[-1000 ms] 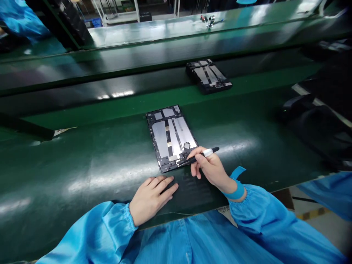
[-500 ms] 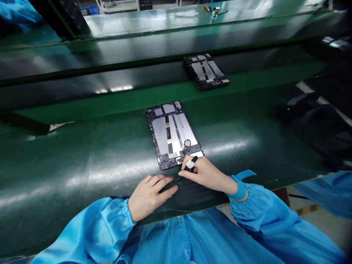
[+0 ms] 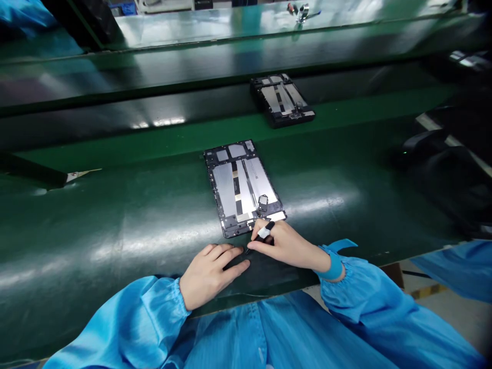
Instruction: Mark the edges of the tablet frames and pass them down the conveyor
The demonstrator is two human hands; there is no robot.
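My left hand (image 3: 215,274) lies palm down on the green surface, fingers stretched out, with its fingertips close to the tool tip. Gripped in my right hand (image 3: 286,245) are black tweezers (image 3: 265,231) with a white wrap round the upper end. Their tip points down and left, beside my left fingertips; whether it touches anything there is too small to tell. Just beyond both hands lies an opened tablet (image 3: 225,189), its silver panels and dark ribbon strip exposed. A small dark square part (image 3: 263,201) with a light centre rests on its lower right.
A second opened tablet (image 3: 286,100) sits on a dark block on the belt (image 3: 215,105) farther back. A dark post (image 3: 34,171) stands at left, and dark equipment (image 3: 434,169) at right. A metal ring-shaped item (image 3: 303,13) lies on the far ledge.
The far tablet has shifted slightly left. The tweezers' tip has moved a little left, closer to my left fingertips. My left hand has hardly moved.
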